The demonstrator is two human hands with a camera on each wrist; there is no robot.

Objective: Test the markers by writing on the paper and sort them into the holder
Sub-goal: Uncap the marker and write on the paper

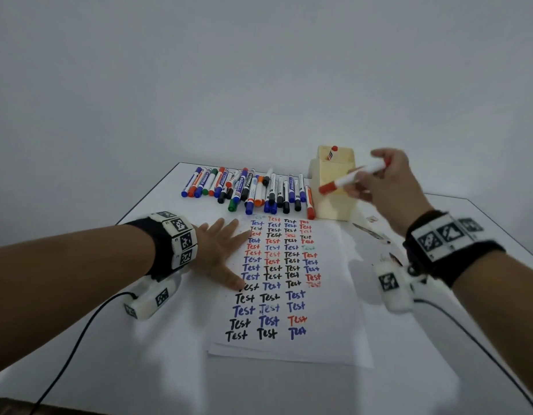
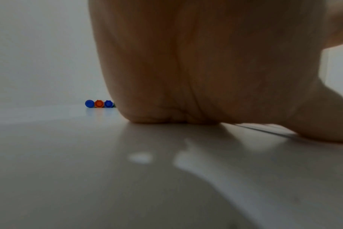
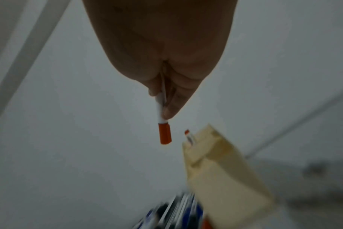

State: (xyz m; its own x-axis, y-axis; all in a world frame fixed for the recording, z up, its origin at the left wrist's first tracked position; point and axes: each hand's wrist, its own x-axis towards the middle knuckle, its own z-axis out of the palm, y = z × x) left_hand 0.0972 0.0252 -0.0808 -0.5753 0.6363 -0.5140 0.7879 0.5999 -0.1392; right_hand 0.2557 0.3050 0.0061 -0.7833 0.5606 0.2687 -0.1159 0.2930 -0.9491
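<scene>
The right hand [image 1: 382, 178] grips a capped red marker [image 1: 350, 177] just above the holder [image 1: 334, 202], seemingly to drop it in; the left hand [image 1: 220, 253] lies flat, fingers spread, steadying the paper [image 1: 343, 310].

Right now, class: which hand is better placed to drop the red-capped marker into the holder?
Right. The right hand already grips the red-capped marker beside the holder, while the left hand lies flat on the paper.

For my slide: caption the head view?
Right hand carries a red marker toward the holder; left hand steadies the paper.
</scene>
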